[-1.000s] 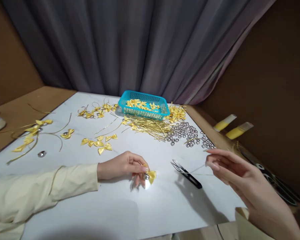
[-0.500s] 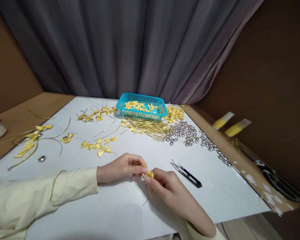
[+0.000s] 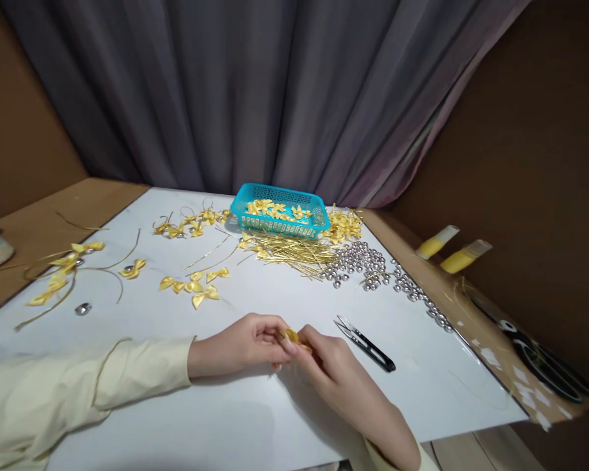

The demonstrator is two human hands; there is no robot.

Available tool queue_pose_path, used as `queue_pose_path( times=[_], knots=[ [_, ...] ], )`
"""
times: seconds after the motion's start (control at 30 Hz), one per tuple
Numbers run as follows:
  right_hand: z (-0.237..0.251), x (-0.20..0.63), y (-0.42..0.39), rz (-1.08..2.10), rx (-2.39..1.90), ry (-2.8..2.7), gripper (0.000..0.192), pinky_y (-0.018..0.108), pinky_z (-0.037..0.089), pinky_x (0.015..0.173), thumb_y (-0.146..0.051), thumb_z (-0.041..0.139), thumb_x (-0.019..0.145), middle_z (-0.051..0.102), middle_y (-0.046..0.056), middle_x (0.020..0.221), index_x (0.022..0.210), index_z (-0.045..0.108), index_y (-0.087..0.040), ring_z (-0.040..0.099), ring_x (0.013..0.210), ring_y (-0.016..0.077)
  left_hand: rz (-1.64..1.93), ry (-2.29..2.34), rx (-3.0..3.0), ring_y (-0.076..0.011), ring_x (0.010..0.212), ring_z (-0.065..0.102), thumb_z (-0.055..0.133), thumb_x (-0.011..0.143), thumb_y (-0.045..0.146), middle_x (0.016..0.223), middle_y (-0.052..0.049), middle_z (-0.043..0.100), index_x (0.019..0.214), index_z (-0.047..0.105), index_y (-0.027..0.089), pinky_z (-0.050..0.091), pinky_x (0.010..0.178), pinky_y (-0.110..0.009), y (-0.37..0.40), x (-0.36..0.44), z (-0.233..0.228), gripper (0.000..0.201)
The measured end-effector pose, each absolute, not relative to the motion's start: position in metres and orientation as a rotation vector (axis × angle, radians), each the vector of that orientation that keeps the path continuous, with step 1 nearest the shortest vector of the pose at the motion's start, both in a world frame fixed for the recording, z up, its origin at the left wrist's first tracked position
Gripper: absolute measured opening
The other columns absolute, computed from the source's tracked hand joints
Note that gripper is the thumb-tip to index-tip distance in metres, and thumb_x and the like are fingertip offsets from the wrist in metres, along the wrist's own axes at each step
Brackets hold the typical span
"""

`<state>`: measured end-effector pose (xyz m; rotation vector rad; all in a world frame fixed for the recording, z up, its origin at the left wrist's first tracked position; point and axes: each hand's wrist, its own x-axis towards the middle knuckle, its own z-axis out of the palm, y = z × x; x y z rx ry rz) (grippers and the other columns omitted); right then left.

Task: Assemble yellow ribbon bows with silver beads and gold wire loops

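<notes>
My left hand (image 3: pixel 243 343) and my right hand (image 3: pixel 326 366) meet over the near middle of the white board (image 3: pixel 255 418). Both pinch one small yellow ribbon bow (image 3: pixel 291 336) between their fingertips, and most of the bow is hidden by the fingers. Black thread snips (image 3: pixel 366 342) lie just right of my right hand. Several loose yellow bows (image 3: pixel 196 285) lie behind my left hand.
A teal basket (image 3: pixel 279 217) of yellow bows stands at the back, with a pile of gold wires (image 3: pixel 294 252) and silver beads (image 3: pixel 360 261) in front of it. More bows with gold wire (image 3: pixel 63 268) lie at the left. Black scissors (image 3: pixel 544 356) and two yellow tubes (image 3: pixel 451 252) rest on the brown ledge at the right.
My right hand came in from the right and took hold of the bow held by my left hand; the two hands have since stayed together on it.
</notes>
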<state>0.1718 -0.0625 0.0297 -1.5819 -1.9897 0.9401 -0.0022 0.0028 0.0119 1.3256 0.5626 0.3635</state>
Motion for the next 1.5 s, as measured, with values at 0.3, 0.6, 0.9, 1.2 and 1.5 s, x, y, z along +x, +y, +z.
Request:
queue_pose_path(
  times=[0.3,0.6,0.9,1.2,1.5],
  knots=[
    [0.022,0.172,-0.062,0.967,-1.479,-1.954,0.034,0.022,0.026,0.051,-0.035,0.028,0.098,0.037,-0.005,0.055,0.068,0.034,-0.020,0.033,0.047,0.0094,0.285,0.570,1.259,-0.0093,0.058,0.052,0.066,0.077,0.030,0.067,0.000,0.061,0.081,0.064,0.011,0.043,0.059,-0.023,0.004,-0.002,0.013,0.020],
    [0.028,0.171,-0.062,1.233,-1.367,-1.702,0.042,0.020,0.028,0.050,-0.045,0.034,0.095,0.035,-0.006,0.052,0.064,0.038,-0.018,0.033,0.048,0.0073,0.279,0.400,1.211,-0.0088,0.061,0.056,0.062,0.084,0.031,0.071,-0.002,0.064,0.080,0.063,0.012,0.045,0.063,-0.022,0.008,-0.005,0.008,0.020],
    [0.020,0.165,-0.058,1.042,-1.504,-1.596,0.044,0.022,0.024,0.049,-0.048,0.039,0.092,0.032,-0.006,0.052,0.060,0.035,-0.019,0.028,0.049,0.0077,0.578,0.705,1.246,-0.0089,0.062,0.053,0.070,0.074,0.028,0.067,0.004,0.056,0.081,0.053,0.016,0.044,0.061,-0.021,0.000,0.002,0.004,0.022],
    [0.019,0.162,-0.061,1.287,-1.389,-1.506,0.038,0.021,0.030,0.052,-0.049,0.033,0.095,0.045,-0.006,0.054,0.076,0.044,-0.018,0.038,0.050,0.0082,0.725,0.731,1.599,-0.0177,0.088,0.063,0.054,0.086,0.029,0.095,-0.006,0.070,0.103,0.065,0.016,0.050,0.078,-0.028,-0.007,-0.004,0.004,0.023],
    [0.021,0.164,-0.059,1.378,-1.288,-1.438,0.036,0.020,0.028,0.049,-0.048,0.032,0.096,0.048,-0.005,0.057,0.082,0.047,-0.019,0.035,0.049,0.0072,0.591,0.645,1.727,-0.0170,0.078,0.060,0.060,0.083,0.034,0.090,-0.002,0.070,0.106,0.065,0.017,0.048,0.076,-0.027,-0.006,-0.004,0.013,0.029]
  ],
)
